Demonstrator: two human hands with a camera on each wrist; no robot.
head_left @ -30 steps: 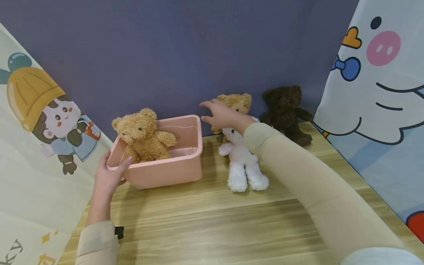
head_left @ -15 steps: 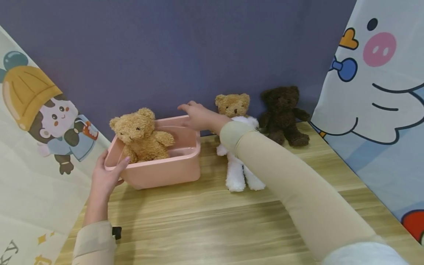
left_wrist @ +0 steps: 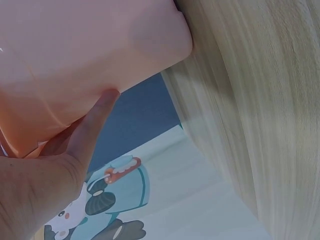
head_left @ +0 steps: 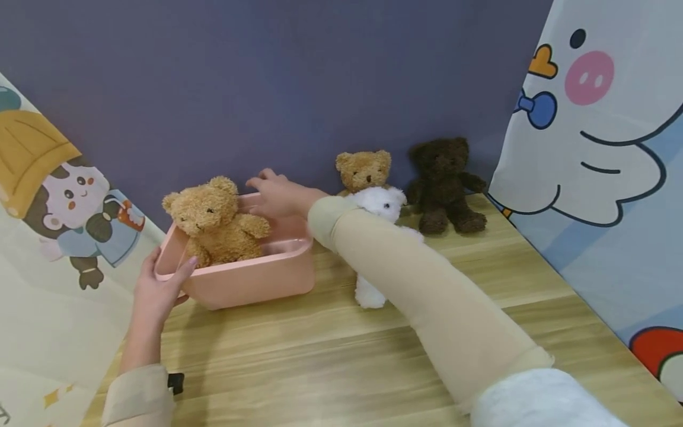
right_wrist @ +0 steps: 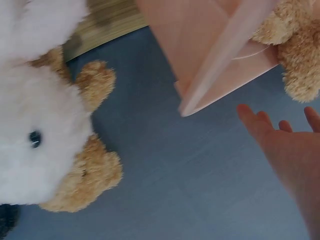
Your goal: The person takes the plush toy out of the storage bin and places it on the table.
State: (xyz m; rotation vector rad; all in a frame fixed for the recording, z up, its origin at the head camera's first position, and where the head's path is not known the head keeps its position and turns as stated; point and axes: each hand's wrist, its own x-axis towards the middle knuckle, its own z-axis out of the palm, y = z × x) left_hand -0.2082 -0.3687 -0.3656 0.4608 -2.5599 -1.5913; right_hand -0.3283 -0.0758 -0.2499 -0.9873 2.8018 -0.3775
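A pink plastic bin (head_left: 256, 286) stands on the wooden table at the back left. Inside it sits a light brown teddy bear (head_left: 213, 222), its head above the rim. My left hand (head_left: 156, 292) grips the bin's left front corner, thumb over the rim; the left wrist view shows a finger along the bin's outside (left_wrist: 95, 55). Over the bin's back rim hovers my right hand (head_left: 278, 196), fingers spread and holding nothing. In the right wrist view those fingers (right_wrist: 252, 122) point toward the teddy with a gap between.
Right of the bin, a white plush bear (head_left: 380, 201) leans before a second light brown teddy (head_left: 365, 168), partly hidden by my right sleeve. A dark brown teddy (head_left: 443, 184) sits beside them against the dark blue back wall (head_left: 320, 77). Cartoon-printed panels flank both sides.
My right hand has moved left from in front of the bears on the right to above the bin's back rim. My left hand keeps its grip. The head view has turned slightly right.
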